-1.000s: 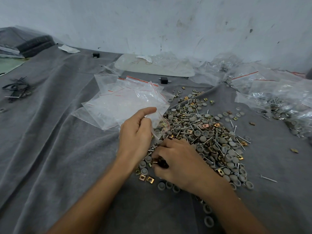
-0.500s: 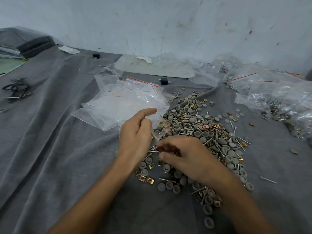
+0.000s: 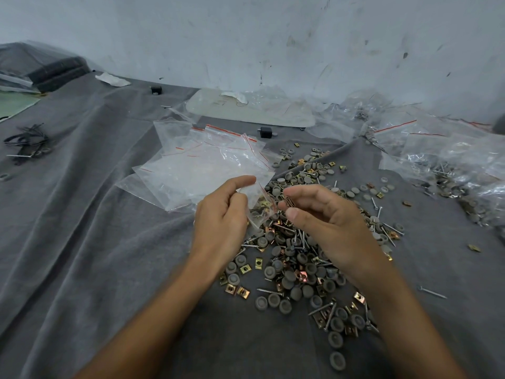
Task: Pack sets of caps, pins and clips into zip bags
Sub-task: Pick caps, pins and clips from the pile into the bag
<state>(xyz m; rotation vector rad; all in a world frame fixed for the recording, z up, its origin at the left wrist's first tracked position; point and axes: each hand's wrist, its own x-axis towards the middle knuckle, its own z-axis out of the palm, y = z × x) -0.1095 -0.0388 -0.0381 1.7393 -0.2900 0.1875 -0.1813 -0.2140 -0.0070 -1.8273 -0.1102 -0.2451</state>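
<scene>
Left hand (image 3: 221,214) is lifted above the grey cloth (image 3: 82,220), thumb and curled fingers pinching a small clear zip bag (image 3: 258,212) by its upper edge. The bag hangs at the left edge of the parts pile, red strip along its mouth, and a few brass clips and grey caps show through the plastic. Can't tell how many.

Right hand (image 3: 330,225) is raised over the pile, fingers half curled. Index tip and thumb pinch one small metal clip (image 3: 289,201), which sits just beside the bag's mouth, not inside it. Other fingers are loosely bent and hold nothing visible.

The loose parts pile (image 3: 295,266) is spread on the cloth under and in front of both hands: grey round caps, brass square clips and silver screw-type pins, all mixed.

A stack of empty zip bags (image 3: 202,170) lies flat just behind the left hand. Filled bags (image 3: 451,165) are heaped at right near the wall (image 3: 273,36). One stray pin (image 3: 431,292) lies alone right of the pile.

Other items:
- A pale flat board (image 3: 295,120) under plastic by the wall.
- A small black block (image 3: 265,132) in front of it.
- A black wire bundle (image 3: 26,140) far left.
</scene>
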